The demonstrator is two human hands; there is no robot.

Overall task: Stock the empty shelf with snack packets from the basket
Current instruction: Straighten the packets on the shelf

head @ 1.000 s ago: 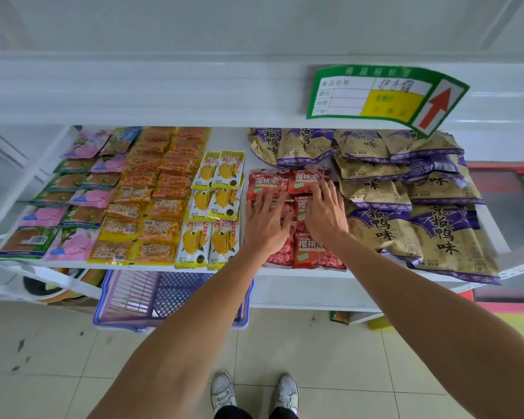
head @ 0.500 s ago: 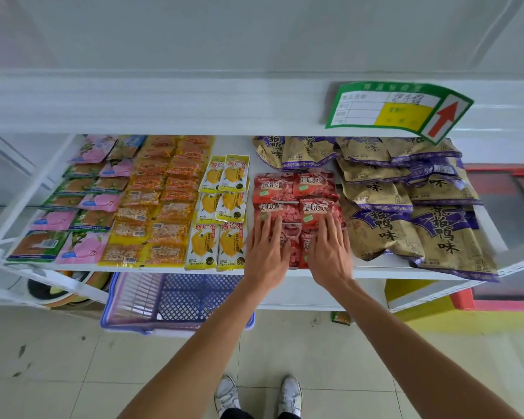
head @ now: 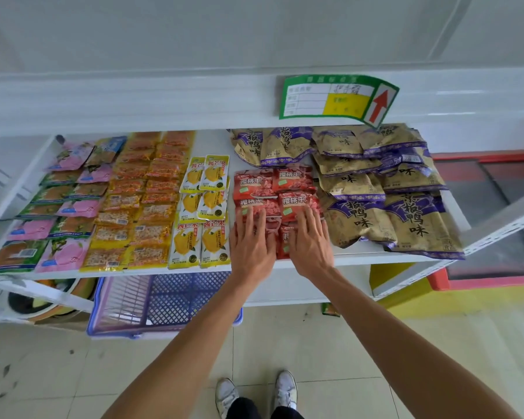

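Observation:
Red snack packets (head: 277,189) lie in two columns in the middle of the white shelf (head: 360,255). My left hand (head: 252,244) lies flat with straight fingers on the front packet of the left column. My right hand (head: 310,241) lies flat on the front packet of the right column. Both hands hide most of those front packets. The purple-blue basket (head: 164,300) stands under the shelf at the left, and I see no packets in it.
Yellow mango packets (head: 201,213), orange-yellow packets (head: 139,201) and pink and green packets (head: 58,213) fill the shelf's left half. Gold and purple bags (head: 375,189) are piled to the right. A green price tag (head: 336,98) hangs from the upper shelf. My shoes (head: 254,391) stand on the tiled floor.
Both hands have slid back along the red packets toward the shelf's front edge, staying flat. The rear red packets are now uncovered.

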